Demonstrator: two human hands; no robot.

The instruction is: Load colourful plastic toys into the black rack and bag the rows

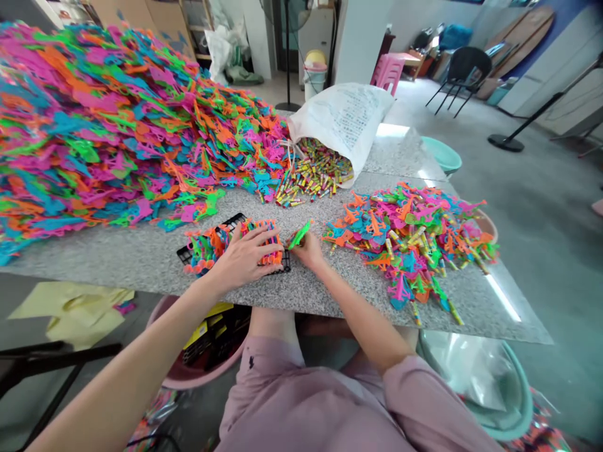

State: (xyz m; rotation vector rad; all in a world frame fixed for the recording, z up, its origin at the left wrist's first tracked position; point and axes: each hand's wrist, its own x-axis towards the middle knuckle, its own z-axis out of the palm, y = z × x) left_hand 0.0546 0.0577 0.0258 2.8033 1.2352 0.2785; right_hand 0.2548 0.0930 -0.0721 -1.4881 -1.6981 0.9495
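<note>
My left hand lies with its fingers stretched out across a black plastic rack. Small coloured plastic pieces, mostly orange, green and blue, fill the rack in rows, and the palm covers part of them. Just right of the rack, my right hand is closed on a bright green plastic piece, whose lower end is hidden by the fingers. Farther right lies a pile of coloured plastic pieces, several with small yellow printed tubes attached.
A large heap of coloured plastic pieces covers the table's left and back. Yellow tubes spill from a white sack. Below the granite table stand a pink tub with black racks and a green tub with plastic bags.
</note>
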